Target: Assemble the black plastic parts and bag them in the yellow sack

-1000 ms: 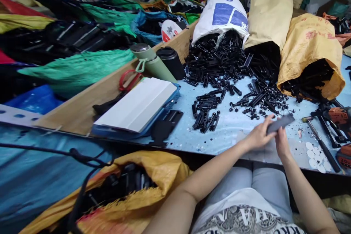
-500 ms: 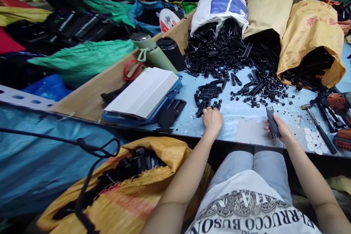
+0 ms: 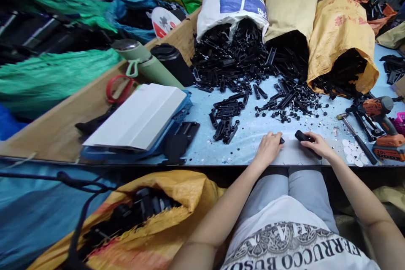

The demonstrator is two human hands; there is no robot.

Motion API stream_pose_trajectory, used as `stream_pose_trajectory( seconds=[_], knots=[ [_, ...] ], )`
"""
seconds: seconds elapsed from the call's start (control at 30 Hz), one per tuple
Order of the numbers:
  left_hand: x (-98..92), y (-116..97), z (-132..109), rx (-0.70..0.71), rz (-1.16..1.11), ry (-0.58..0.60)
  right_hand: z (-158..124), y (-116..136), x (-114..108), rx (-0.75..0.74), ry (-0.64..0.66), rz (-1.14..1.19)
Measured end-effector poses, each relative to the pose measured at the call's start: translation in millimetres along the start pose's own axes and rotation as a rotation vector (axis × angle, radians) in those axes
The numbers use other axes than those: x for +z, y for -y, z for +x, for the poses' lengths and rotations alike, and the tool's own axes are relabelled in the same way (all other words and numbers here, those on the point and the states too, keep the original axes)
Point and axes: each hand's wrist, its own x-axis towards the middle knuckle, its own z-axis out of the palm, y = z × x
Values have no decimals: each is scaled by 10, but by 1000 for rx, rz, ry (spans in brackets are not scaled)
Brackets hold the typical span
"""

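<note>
My left hand (image 3: 268,148) is closed on a small black plastic part (image 3: 282,140), most of which its fingers hide. Just to the right, my right hand (image 3: 317,145) grips a longer black plastic piece (image 3: 303,136), tilted over the grey pad (image 3: 292,153) at the table's front edge. A gap separates the two parts. Beyond my hands lie a small pile of black linkage parts (image 3: 226,128) and a heap of black parts with pins (image 3: 289,99).
A white sack (image 3: 236,4), a tan sack (image 3: 291,0) and a yellow sack (image 3: 343,25) spill black parts at the back. At right lie a hammer (image 3: 359,141), a cordless drill (image 3: 384,126) and white discs (image 3: 352,152). A white board (image 3: 136,118) and bottles stand left.
My left hand has left the small pile and moved right with a part in it, close to my right hand. The piece in my right hand has been turned. The view has shifted right.
</note>
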Motion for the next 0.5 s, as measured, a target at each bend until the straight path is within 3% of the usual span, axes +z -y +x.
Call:
stream_pose_trajectory(
  seconds=[0.1,0.17,0.23,0.37,0.43,0.5],
  knots=[
    [207,-1,-1,42,5,-13,-27,-60,5,-167,-74,-331],
    [257,33,-63,51,-59,-72,-37,-71,45,-212,-94,-400],
    [254,27,-125,64,-231,-133,-39,-33,120,-189,-78,-277],
    [218,-162,-128,22,-665,-175,-40,139,313,1,43,245],
    [199,-279,-86,-19,-750,-206,-47,211,363,8,63,368],
    [164,-365,-51,-13,-737,-250,-54,242,346,-51,55,348]
  ],
)
